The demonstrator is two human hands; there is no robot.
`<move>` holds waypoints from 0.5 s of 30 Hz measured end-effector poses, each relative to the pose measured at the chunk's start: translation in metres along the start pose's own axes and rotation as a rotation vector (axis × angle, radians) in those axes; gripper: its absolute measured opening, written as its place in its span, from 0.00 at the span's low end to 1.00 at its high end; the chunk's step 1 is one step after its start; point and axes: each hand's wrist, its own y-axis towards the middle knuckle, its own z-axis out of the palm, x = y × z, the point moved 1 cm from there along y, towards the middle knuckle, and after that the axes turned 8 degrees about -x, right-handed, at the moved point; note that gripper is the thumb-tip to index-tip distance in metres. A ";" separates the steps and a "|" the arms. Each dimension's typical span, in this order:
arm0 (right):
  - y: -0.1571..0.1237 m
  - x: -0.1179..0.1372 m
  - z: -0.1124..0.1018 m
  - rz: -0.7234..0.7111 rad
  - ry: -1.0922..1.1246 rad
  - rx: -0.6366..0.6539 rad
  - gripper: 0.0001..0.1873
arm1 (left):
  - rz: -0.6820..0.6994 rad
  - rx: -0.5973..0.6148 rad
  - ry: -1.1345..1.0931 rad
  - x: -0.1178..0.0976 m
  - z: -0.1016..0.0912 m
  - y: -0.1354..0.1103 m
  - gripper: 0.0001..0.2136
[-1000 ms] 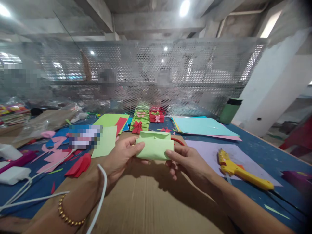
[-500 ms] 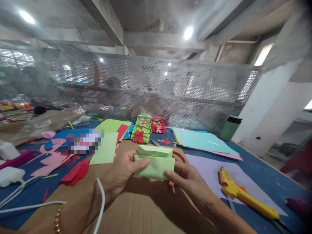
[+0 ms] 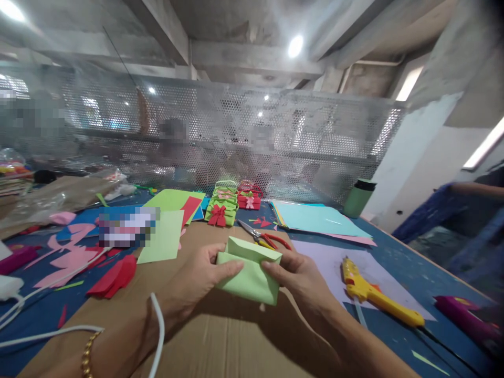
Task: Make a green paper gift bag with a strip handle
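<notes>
Between my two hands is a folded pale green paper pouch, its top flap standing up and slightly apart from the front. My left hand pinches its left side, thumb on the front face. On the right edge, my right hand grips with the thumb near the flap fold. The pouch is held above a brown cardboard sheet. Just behind it lie scissors with red handles, partly hidden by the pouch and my right hand. Small green paper bags with bows stand farther back.
A yellow glue gun lies on lilac paper at right, near a purple tool. Light blue sheets and a green bottle are behind. Pink scraps, red pieces and a white cable lie left.
The pouch has tilted, its right side lower, and my right thumb has moved up toward the flap. More of the scissors shows. The view has shifted right, and a person's arm appears at far right.
</notes>
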 end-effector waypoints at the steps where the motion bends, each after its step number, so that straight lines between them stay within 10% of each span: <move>1: -0.001 0.001 0.001 0.000 0.005 -0.006 0.21 | 0.004 0.002 0.007 0.000 0.000 0.001 0.20; 15: -0.011 0.017 0.005 0.065 0.143 -0.109 0.25 | -0.011 -0.068 0.048 -0.001 0.006 0.003 0.21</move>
